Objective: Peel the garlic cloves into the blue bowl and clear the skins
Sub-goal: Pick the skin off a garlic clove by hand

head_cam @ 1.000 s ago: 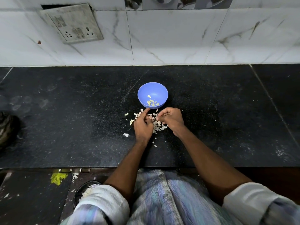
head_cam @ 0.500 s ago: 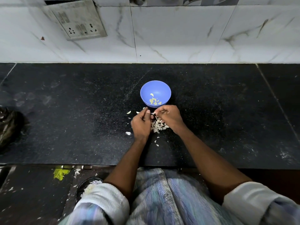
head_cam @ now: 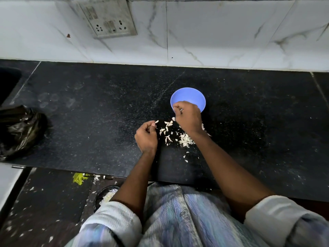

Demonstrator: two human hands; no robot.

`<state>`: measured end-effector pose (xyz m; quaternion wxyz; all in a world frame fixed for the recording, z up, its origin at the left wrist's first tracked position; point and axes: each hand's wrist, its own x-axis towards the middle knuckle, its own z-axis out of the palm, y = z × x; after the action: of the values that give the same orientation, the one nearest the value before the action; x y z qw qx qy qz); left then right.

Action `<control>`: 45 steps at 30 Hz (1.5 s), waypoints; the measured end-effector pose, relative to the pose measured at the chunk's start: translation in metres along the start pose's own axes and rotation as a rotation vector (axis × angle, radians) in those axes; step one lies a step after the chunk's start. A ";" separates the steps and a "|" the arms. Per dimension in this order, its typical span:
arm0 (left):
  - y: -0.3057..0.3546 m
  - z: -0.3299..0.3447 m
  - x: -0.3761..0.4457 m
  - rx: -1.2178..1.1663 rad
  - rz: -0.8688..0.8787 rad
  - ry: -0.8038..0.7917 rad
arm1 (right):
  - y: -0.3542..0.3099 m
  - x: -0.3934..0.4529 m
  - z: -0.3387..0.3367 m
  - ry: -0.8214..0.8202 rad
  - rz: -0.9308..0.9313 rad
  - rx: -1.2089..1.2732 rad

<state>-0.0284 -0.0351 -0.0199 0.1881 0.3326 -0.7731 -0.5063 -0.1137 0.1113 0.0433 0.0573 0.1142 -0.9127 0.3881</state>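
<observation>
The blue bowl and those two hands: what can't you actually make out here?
- Head view: the blue bowl's contents are hidden by the right hand over its near rim.
- Whether the right fingers hold a clove: too small to tell.
- The left hand curls round something pale; skin or clove, too small to tell.
- The black bag is cut off by the left edge.

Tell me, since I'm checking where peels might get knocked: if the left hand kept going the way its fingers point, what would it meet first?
The left hand points up and right, toward the scattered garlic skins on the counter. It would probably meet those first, then the right hand over the blue bowl; height is unclear.
</observation>
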 end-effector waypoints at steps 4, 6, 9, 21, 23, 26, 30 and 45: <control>-0.005 -0.009 0.010 0.048 -0.013 0.017 | -0.014 -0.008 0.033 -0.344 -0.093 -0.085; -0.005 -0.013 0.015 0.080 -0.001 0.011 | -0.021 -0.009 0.047 -0.351 -0.049 -0.097; -0.005 -0.017 0.021 0.109 0.000 -0.008 | -0.031 -0.001 0.061 -0.335 -0.031 -0.217; -0.003 -0.014 0.033 0.085 0.073 -0.070 | -0.028 -0.010 0.077 -0.297 0.054 -0.190; 0.000 -0.013 0.030 0.076 0.087 -0.080 | -0.020 -0.011 0.068 -0.227 0.136 0.019; 0.001 -0.006 0.022 0.063 0.123 -0.127 | -0.010 -0.016 0.053 -0.183 0.269 0.233; 0.007 0.005 0.005 0.048 0.154 -0.169 | -0.004 -0.028 0.033 -0.251 0.380 0.410; 0.023 0.037 -0.054 0.018 0.369 -0.332 | 0.044 -0.061 -0.025 -0.202 0.787 0.808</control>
<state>-0.0209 0.0339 -0.0121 0.1451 0.0997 -0.8456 -0.5040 -0.0658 0.1689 0.0182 -0.2271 -0.1847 -0.6665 0.6857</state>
